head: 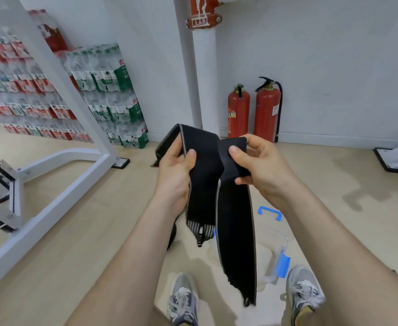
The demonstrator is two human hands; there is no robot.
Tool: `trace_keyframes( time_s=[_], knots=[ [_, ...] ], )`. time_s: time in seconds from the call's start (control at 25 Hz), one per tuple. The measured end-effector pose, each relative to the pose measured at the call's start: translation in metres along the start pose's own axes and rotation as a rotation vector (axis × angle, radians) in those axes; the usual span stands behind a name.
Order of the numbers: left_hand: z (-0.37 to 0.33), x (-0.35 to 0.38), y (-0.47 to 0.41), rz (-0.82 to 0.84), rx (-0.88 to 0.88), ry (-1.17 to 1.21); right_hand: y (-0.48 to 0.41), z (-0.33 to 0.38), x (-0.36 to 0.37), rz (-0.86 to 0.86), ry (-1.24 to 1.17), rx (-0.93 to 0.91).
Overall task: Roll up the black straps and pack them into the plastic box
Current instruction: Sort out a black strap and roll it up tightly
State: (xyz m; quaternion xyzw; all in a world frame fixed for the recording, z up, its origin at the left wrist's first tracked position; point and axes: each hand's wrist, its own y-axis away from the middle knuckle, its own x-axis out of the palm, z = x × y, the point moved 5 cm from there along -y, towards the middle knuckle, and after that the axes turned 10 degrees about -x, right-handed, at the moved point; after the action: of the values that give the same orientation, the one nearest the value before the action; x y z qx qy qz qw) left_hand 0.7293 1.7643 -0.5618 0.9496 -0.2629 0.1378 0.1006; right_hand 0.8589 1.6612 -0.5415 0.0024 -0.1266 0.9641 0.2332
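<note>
I hold black straps up in front of me. My left hand (175,171) grips one wide black strap (203,184) with thumb on its front; its patterned grey end hangs at mid-height. My right hand (261,165) pinches the folded top of a second black strap (236,231), which hangs down long towards my feet. Below, on the floor, stands the clear plastic box (273,250) with blue handle and latches, partly hidden behind the straps.
A white metal frame (52,175) stands at left with stacked packs of bottled water (103,90) behind it. Two red fire extinguishers (252,111) stand by the wall next to a white pipe. My shoes (183,300) are at the bottom on the beige floor.
</note>
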Motion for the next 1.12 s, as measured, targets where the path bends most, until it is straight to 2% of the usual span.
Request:
trace_keyframes(
  time_s=[0.2,0.32,0.6,0.84,1.0,1.08,1.12],
  knots=[
    [0.013,0.019,0.008,0.145,-0.015,-0.056,-0.001,-0.003,0.002,-0.179,-0.086,0.009],
    [0.014,0.027,0.013,0.190,-0.028,0.028,0.000,-0.005,0.004,-0.309,-0.087,-0.031],
    [0.019,0.033,0.017,0.192,-0.075,0.110,0.003,-0.003,0.003,-0.500,-0.059,-0.148],
    [0.021,0.035,0.018,0.200,-0.016,0.089,0.000,-0.001,0.003,-0.477,0.104,-0.248],
    [0.024,0.034,0.020,0.096,0.050,0.017,0.001,0.004,0.007,-0.448,0.296,-0.344],
    [0.024,0.033,0.020,0.016,0.084,0.004,-0.001,-0.002,0.007,-0.432,0.495,-0.274],
    [0.023,0.031,0.020,-0.013,0.096,0.009,-0.003,-0.008,0.006,-0.397,0.523,-0.150]
  ],
)
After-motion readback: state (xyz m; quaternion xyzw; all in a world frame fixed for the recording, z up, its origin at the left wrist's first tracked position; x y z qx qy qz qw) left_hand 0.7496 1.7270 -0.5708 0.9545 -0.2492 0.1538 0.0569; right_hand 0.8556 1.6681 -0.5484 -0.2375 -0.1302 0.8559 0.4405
